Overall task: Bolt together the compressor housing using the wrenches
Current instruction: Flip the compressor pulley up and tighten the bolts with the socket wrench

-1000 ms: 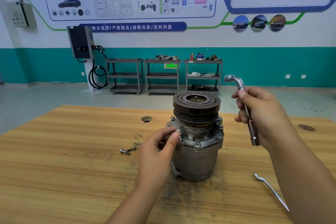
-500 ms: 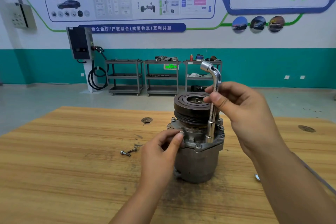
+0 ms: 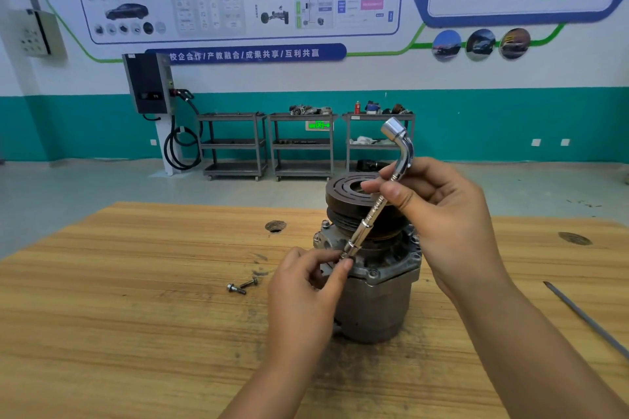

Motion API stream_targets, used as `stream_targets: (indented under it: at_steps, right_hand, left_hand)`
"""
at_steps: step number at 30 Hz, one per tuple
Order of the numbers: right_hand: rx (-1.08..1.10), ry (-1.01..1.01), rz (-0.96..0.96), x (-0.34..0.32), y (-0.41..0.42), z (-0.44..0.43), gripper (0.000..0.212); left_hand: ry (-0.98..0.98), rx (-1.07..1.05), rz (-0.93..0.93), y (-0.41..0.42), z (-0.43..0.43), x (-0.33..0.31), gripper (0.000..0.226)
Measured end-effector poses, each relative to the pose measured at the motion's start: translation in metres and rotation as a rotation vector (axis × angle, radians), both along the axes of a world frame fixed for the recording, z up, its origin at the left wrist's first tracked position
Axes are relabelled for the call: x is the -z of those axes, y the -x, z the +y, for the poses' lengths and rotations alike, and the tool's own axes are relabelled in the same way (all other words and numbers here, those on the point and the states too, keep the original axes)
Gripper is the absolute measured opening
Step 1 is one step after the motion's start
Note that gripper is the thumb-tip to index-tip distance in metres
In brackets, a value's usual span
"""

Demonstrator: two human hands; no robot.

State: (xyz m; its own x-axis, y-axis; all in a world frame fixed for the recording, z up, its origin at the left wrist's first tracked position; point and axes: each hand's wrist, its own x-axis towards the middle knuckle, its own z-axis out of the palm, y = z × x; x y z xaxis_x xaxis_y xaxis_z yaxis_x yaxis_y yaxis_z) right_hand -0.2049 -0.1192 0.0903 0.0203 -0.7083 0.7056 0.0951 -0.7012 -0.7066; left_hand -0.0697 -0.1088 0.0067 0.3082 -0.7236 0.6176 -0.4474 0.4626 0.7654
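A grey metal compressor [image 3: 374, 303] stands upright on the wooden table [image 3: 119, 299], its dark pulley [image 3: 343, 194] on top. My right hand [image 3: 446, 224] grips a chrome L-shaped socket wrench [image 3: 374, 211], tilted, with its lower socket end down at the flange on the housing's left front. My left hand [image 3: 306, 286] pinches a bolt head at that same spot, thumb and forefinger touching the socket's tip. Two loose bolts [image 3: 242, 285] lie on the table left of the compressor.
A second slim wrench [image 3: 585, 316] lies on the table at the right, partly behind my right forearm. A round hole [image 3: 275, 226] is in the tabletop behind the bolts. Shelf carts [image 3: 303, 146] and a charger unit [image 3: 149, 85] stand by the far wall.
My right hand brought the wrench in from the right and tilted it, moving its socket end across the flange to the bolt that my left fingers hold. The left hand stayed put.
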Motion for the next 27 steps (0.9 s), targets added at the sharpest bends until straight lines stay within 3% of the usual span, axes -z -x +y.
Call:
stream_targets:
  at_steps: [10, 19, 23, 27]
  right_hand:
    - [0.052, -0.029, 0.007, 0.001, -0.007, -0.009, 0.011]
    - [0.113, -0.049, 0.158, -0.011, -0.02, -0.018, 0.014]
    - [0.109, -0.068, 0.181, -0.011, -0.023, -0.017, 0.017]
    - [0.093, -0.1, 0.323, -0.009, -0.024, -0.019, 0.019]
  left_hand:
    - [0.013, -0.033, 0.033, 0.006, -0.001, 0.0, 0.027]
    - [0.0, -0.017, 0.079, 0.005, -0.002, 0.003, 0.016]
    - [0.0, -0.014, 0.084, 0.005, -0.001, 0.001, 0.023]
    - [0.003, -0.011, 0.074, 0.005, -0.001, 0.0, 0.026]
